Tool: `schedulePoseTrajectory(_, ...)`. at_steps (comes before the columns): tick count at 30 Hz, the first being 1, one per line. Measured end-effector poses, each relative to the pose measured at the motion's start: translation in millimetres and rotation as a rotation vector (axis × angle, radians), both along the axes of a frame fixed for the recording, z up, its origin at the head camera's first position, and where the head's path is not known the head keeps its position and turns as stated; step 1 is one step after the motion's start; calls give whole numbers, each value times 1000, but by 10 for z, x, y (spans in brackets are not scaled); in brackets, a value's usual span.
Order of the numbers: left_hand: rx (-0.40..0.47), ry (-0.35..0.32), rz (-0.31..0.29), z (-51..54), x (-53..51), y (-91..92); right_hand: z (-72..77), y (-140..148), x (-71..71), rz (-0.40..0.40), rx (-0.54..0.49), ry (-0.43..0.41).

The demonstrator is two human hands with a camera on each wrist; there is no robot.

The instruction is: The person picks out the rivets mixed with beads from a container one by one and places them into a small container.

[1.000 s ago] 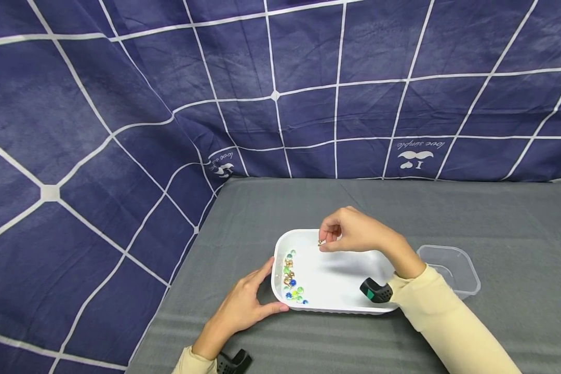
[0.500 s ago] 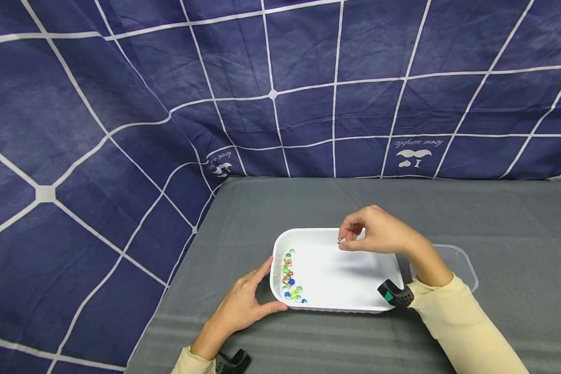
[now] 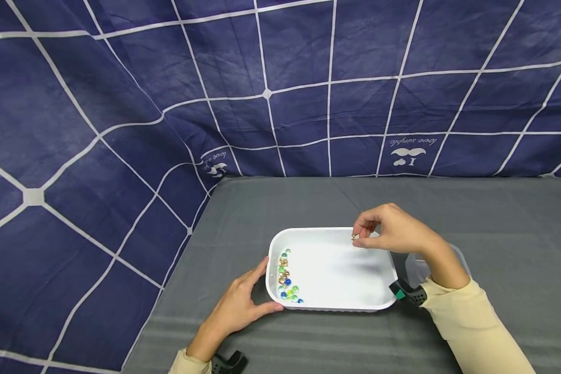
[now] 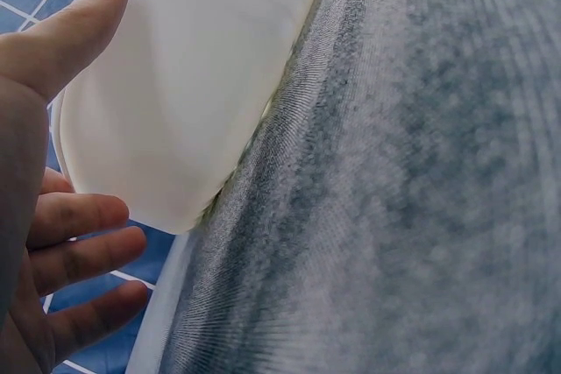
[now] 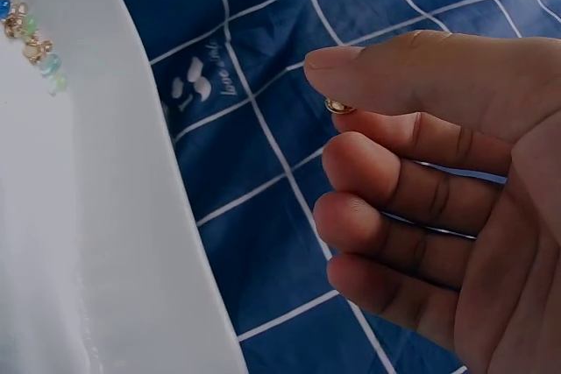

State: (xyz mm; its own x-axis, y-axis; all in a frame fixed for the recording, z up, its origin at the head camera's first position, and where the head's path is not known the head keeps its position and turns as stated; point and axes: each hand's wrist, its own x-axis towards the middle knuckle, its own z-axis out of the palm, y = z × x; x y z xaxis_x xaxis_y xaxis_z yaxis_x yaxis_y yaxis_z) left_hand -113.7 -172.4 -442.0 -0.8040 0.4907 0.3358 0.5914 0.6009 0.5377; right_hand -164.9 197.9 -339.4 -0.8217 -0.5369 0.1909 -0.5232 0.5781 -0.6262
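Since earlier, the bare right hand (image 3: 395, 228) has moved right. I count one white oblong plastic tray (image 3: 336, 275) and, only in the head view, one clear plastic box (image 3: 414, 270). The bare left hand (image 3: 237, 304), fingers apart, touches the tray's left end, where over ten shiny blue, green and gold beads (image 3: 287, 282) lie. Right thumb and finger pinch one tiny gold piece (image 5: 339, 107) above the tray.

Gray cloth (image 3: 509, 244) (creased), white tray (image 3: 332, 272), clear box (image 3: 414, 267)
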Motion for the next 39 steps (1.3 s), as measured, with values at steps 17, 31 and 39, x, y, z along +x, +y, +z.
schedulePoseTrajectory(17,-10,47,0,-22,1,-17,128,461,76,-48,-69,8)
schedulePoseTrajectory(31,-1,66,-38,-43,-22,-26,123,948,133,-18,-178,-67)
schedulePoseTrajectory(39,-2,54,-34,-43,-23,-22,143,1290,293,-107,-239,-36)
